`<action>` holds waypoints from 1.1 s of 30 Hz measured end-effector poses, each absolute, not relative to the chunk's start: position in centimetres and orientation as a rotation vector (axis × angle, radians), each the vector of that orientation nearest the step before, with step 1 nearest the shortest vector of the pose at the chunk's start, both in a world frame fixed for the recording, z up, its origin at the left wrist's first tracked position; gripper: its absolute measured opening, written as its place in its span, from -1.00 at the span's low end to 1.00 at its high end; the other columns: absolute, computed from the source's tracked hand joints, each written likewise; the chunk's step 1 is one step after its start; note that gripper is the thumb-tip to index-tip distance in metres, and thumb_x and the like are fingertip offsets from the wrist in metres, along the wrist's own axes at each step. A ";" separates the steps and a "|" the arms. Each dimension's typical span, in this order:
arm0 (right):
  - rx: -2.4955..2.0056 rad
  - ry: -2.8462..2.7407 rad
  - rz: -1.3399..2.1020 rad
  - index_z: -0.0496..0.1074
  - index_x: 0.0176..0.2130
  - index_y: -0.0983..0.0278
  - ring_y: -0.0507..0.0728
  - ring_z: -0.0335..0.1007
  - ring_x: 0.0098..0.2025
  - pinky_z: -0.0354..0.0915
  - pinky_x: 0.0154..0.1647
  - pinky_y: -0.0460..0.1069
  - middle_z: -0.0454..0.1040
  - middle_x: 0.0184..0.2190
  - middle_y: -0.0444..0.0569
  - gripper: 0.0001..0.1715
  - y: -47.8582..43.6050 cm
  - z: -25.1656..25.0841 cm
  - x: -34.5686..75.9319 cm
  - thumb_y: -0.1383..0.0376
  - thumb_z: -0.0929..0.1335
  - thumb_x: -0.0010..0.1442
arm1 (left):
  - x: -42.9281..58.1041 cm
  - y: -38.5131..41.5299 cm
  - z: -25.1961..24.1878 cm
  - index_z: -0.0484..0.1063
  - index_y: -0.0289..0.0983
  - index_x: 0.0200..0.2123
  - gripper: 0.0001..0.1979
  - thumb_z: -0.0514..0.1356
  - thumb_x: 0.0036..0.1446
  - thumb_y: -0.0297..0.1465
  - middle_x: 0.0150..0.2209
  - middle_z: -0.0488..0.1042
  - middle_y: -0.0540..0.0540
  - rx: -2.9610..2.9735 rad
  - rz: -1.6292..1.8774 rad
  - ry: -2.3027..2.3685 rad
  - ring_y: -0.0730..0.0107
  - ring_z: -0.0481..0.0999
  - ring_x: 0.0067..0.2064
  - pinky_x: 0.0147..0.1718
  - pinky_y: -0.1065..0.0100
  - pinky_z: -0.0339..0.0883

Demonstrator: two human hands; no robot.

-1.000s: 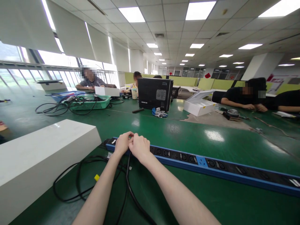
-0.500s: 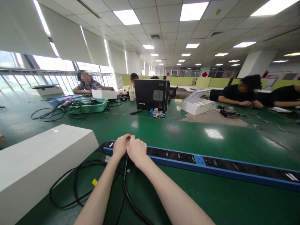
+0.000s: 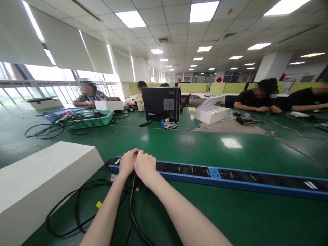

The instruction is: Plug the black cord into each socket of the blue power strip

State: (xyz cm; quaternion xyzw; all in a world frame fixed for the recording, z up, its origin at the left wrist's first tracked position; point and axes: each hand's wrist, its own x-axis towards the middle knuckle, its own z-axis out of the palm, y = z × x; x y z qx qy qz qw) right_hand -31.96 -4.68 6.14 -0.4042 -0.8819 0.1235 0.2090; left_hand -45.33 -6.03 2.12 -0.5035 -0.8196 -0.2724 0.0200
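Note:
A long power strip (image 3: 246, 181) with a blue frame and black sockets lies across the green table. Near its left end, my left hand (image 3: 127, 163) and my right hand (image 3: 145, 166) are pressed together over the sockets, fingers curled inward. A thick black power cord (image 3: 132, 201) comes up from the table's near side and ends between both hands, which are closed on it. Its plug is hidden by my fingers, so I cannot tell how far it sits in a socket. One socket block (image 3: 214, 173) is bright blue.
At the left stands a large white box (image 3: 46, 181), with looped black cable (image 3: 77, 212) beside it. Farther back are a green basket (image 3: 99, 120) of cables, a black computer case (image 3: 161, 104), gloves (image 3: 168, 124) and an open white box (image 3: 211, 114). Several people sit around the table.
The whole view has shifted slightly, with things now a little farther left. My hands stay together at the same place on the power strip.

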 end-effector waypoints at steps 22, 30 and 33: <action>-1.095 -2.479 0.538 0.49 -0.24 0.24 0.27 0.57 -0.17 0.33 -0.26 0.02 0.61 -0.23 0.11 -0.75 -2.2 6.1 -32.6 0.16 0.30 0.26 | -45.1 -6.8 2.2 0.58 -0.10 -0.14 -0.76 0.11 0.27 -0.27 -0.22 0.64 -0.09 -1.523 -0.901 -2.536 0.26 0.55 -0.19 -0.27 0.35 0.23; -0.960 -2.189 0.687 0.50 -0.31 0.25 0.11 0.50 -0.34 0.28 -0.35 -0.07 0.61 -0.35 -0.01 -0.77 -1.1 11.5 -29.8 0.14 0.38 0.13 | -45.3 -6.6 1.9 0.58 -0.09 -0.16 -0.79 0.14 0.24 -0.28 -0.20 0.64 -0.08 -1.452 -0.955 -2.537 0.21 0.57 -0.18 -0.23 0.32 0.28; -0.779 -2.074 0.795 0.50 -0.21 0.25 0.04 0.44 -0.46 0.24 -0.44 -0.10 0.58 -0.42 -0.04 -0.74 -0.3 16.0 -25.1 0.15 0.33 0.19 | -45.3 -6.6 2.0 0.58 -0.08 -0.17 -0.79 0.14 0.24 -0.28 -0.16 0.65 -0.06 -1.449 -0.978 -2.530 0.23 0.58 -0.14 -0.20 0.33 0.30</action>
